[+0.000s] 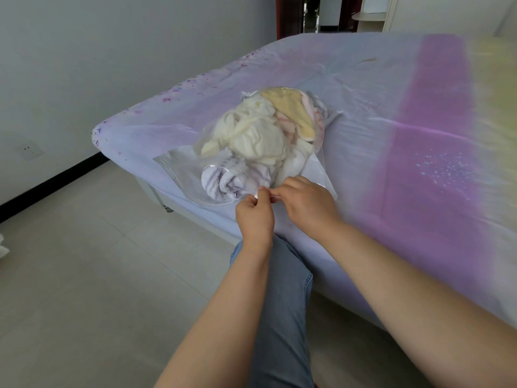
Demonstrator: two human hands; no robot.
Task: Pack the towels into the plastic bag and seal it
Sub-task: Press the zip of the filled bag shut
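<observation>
A clear plastic bag (179, 166) lies on the bed near its front corner, stuffed with several crumpled towels (251, 141): cream, yellow, pink and a purple-striped one. The bag's mouth faces me at the bed's edge. My left hand (254, 217) pinches the bag's near rim between thumb and fingers. My right hand (305, 203) pinches the same rim right beside it, fingertips almost touching the left hand's.
The bed (419, 135) carries a smooth lilac, purple and yellow sheet and fills the right side. Pale tiled floor (84, 261) lies to the left, with a grey wall and black skirting behind. My knee in blue jeans (282, 275) rests against the bed edge.
</observation>
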